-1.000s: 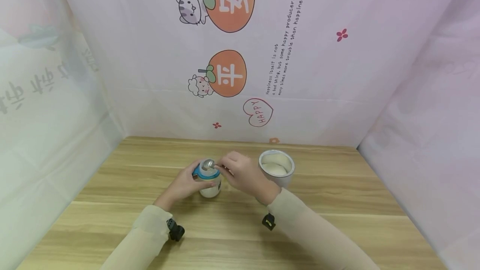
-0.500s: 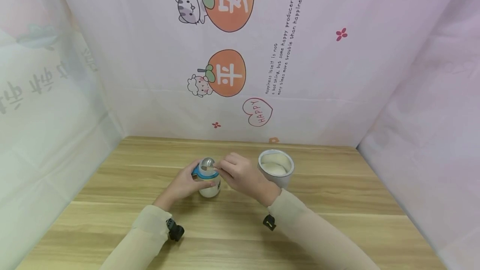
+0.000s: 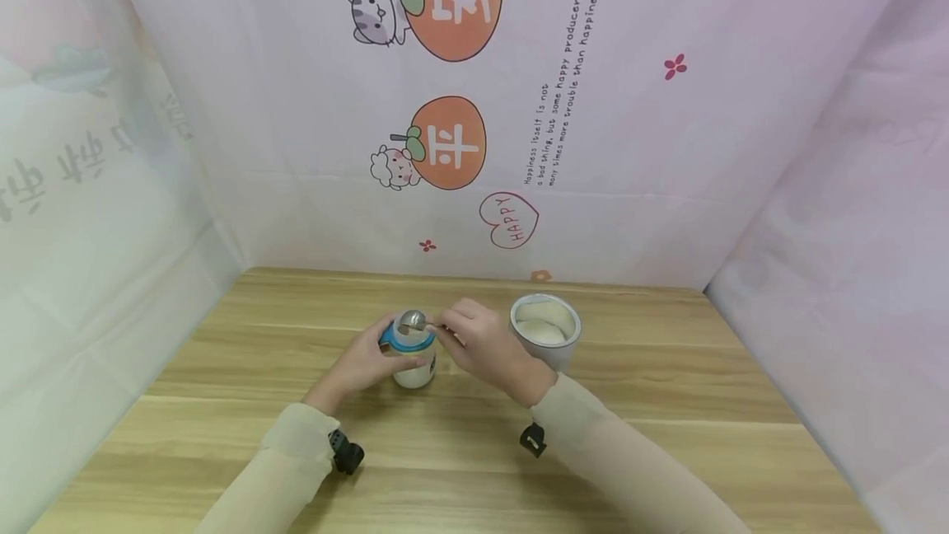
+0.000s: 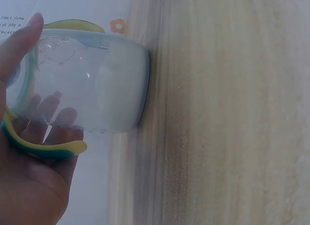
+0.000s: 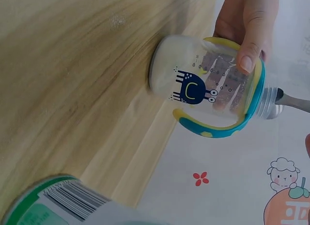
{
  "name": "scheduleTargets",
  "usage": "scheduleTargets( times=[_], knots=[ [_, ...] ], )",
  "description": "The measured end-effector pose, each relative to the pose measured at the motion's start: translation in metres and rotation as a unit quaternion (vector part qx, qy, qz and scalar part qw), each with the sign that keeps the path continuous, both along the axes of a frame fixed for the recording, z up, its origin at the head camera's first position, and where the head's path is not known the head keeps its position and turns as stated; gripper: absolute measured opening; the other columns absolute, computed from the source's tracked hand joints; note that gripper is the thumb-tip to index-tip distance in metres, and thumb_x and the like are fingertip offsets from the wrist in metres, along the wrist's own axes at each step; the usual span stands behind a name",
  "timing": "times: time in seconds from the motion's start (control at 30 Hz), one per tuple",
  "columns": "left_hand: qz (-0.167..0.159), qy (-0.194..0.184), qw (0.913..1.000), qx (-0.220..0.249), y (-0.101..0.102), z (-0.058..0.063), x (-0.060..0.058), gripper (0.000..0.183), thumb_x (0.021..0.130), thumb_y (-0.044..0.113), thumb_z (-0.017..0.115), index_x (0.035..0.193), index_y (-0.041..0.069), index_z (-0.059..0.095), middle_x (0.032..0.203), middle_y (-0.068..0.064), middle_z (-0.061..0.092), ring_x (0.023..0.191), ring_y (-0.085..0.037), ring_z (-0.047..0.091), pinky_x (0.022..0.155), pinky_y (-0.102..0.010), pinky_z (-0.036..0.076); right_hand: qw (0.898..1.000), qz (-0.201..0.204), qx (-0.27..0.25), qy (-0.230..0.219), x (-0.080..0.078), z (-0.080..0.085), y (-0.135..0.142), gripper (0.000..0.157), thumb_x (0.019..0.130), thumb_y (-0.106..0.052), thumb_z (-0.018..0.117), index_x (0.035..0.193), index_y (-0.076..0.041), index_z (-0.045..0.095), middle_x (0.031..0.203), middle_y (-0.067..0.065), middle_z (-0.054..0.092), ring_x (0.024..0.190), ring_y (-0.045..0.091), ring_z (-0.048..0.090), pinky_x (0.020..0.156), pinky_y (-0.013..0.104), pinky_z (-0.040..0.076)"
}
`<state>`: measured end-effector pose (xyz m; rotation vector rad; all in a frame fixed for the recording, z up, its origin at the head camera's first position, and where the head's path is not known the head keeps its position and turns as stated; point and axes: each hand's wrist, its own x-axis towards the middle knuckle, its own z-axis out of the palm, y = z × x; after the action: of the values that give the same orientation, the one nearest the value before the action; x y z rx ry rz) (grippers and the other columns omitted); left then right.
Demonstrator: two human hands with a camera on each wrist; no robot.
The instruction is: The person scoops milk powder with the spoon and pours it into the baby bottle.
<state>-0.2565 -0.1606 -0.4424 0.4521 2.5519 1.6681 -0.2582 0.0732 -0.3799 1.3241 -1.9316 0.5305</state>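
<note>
Left hand [image 3: 365,363] with fingers curled round a clear bottle [image 5: 191,84] (blue-and-yellow handles [image 5: 206,129]), upright on the worktop [image 3: 445,468], right hand [image 3: 482,344] pinching a metal spoon [image 3: 412,320] at its mouth, an open can [image 3: 552,351] beside the right hand.

Clear bottle [image 5: 208,87] printed with a navy creature [image 5: 191,88], yellow-mouthed; handles [image 5: 213,132] coloured teal and yellow. At the bottle's mouth, silver spoon [image 3: 412,320] noted. Right of the bottle, whitish tub [image 3: 546,355] marked with green and a black-and-white barcode [image 5: 75,200]. Beneath the bottle, table [image 3: 445,452] streaked in light-brown wood grain. Behind the bottle, pale backdrop [image 3: 630,147] patterned with orange fruit [image 3: 448,167], red flowers [image 3: 675,67], black lettering [image 3: 574,89].
</note>
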Motion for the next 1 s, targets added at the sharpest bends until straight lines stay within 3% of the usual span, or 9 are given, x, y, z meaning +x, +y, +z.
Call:
scheduleTargets(
  times=[0.5,1.0],
  knots=[
    [0.0,0.003,1.0,0.002,0.0004,0.0004,0.0003,0.075,0.081,0.034,0.086,0.145,0.024,0.049,0.136,-0.003,0.058,0.126,-0.026,0.054,0.106,-0.053,0.041,1.0,0.003,-0.017,-0.006,0.0014,-0.0011,0.0025,0.008,0.091,-0.007,0.074,0.098,-0.005,0.071,0.085,0.001,0.066,0.076,0.007,0.057,0.069,0.01,0.049],
    [-0.001,0.005,1.0,0.0,0.0013,0.0029,0.0024,0.074,0.08,0.036,0.086,0.143,0.023,0.049,0.134,-0.003,0.059,0.122,-0.025,0.057,0.104,-0.051,0.045,0.989,0.007,-0.083,-0.12,0.0004,-0.0025,0.0008,0.006,0.096,-0.01,0.069,0.1,-0.006,0.072,0.09,0.0,0.07,0.079,0.004,0.062,0.068,0.012,0.051]
  ],
)
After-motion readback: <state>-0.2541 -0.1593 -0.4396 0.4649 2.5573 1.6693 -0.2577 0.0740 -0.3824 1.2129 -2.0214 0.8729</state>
